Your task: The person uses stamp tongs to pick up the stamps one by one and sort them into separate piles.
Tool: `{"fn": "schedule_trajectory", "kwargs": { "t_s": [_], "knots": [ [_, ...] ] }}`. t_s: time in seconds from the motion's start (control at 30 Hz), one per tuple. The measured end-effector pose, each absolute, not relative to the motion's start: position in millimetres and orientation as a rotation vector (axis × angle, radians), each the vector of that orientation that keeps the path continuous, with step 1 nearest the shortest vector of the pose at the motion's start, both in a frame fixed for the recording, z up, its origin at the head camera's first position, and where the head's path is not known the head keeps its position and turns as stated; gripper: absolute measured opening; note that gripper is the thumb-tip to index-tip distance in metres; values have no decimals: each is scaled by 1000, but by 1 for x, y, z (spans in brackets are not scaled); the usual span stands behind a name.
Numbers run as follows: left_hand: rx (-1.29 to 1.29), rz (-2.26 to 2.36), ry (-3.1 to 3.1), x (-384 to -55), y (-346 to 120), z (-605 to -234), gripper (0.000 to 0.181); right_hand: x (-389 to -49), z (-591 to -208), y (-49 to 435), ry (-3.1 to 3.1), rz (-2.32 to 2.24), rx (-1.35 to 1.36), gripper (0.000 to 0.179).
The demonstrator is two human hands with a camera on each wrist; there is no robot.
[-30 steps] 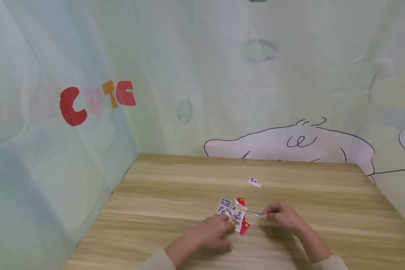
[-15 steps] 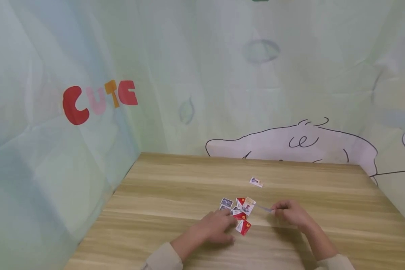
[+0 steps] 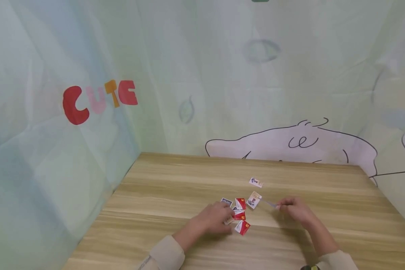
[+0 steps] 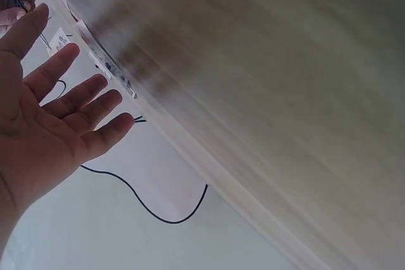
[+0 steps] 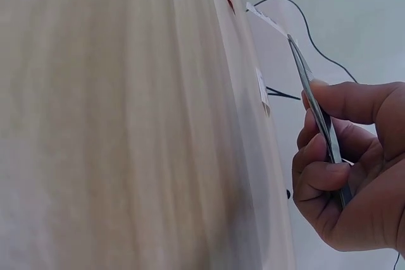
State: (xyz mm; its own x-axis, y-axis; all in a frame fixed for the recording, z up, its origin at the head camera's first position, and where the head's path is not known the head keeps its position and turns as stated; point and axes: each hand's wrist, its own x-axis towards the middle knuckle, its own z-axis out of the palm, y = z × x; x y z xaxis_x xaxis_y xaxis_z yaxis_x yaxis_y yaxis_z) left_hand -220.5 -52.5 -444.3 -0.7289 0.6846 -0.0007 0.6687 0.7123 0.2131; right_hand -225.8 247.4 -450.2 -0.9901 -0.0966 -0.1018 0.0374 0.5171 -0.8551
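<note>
My right hand (image 3: 296,210) pinches a pair of metal tweezers (image 5: 313,99) between thumb and curled fingers. At the tweezer tips hangs a small white stamp-like card (image 3: 253,200) with a printed picture, above the table in the right wrist view. Over the small pile on the table, my left hand (image 3: 209,219) lies with its fingers spread and relaxed, hiding part of it. Beside its fingertips are red-and-white cards (image 3: 243,227) and a dark-pictured card (image 3: 227,201). Whether the left fingertips touch the cards I cannot tell.
Another small picture card (image 3: 256,182) lies by itself farther back on the wooden table (image 3: 175,180). A printed cloth backdrop (image 3: 195,75) rises along the table's left and far edges.
My right hand has moved right and slightly away from me, drawing the tweezered card off the pile. More of the red-and-white cards now shows. The left hand has shifted slightly over the pile.
</note>
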Motion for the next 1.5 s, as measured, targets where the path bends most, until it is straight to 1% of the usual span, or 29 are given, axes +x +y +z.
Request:
{"fn": "schedule_trajectory", "kwargs": {
  "t_s": [0.23,0.63,0.83,1.13,1.5],
  "knots": [
    [1044,326,2826,-228,-49,-443,45,-230,-452,253,2596,-1506,3,22],
    [989,328,2826,-232,-40,-449,43,-244,-453,261,2569,-1594,94,27],
    [898,344,2822,-237,-35,-450,46,-250,-452,264,2570,-1596,135,30],
    [901,304,2837,-241,-34,-450,43,-260,-454,264,2559,-1632,200,28],
    [845,339,2805,-241,-32,-451,54,-275,-456,262,2513,-1698,248,30]
  ]
}}
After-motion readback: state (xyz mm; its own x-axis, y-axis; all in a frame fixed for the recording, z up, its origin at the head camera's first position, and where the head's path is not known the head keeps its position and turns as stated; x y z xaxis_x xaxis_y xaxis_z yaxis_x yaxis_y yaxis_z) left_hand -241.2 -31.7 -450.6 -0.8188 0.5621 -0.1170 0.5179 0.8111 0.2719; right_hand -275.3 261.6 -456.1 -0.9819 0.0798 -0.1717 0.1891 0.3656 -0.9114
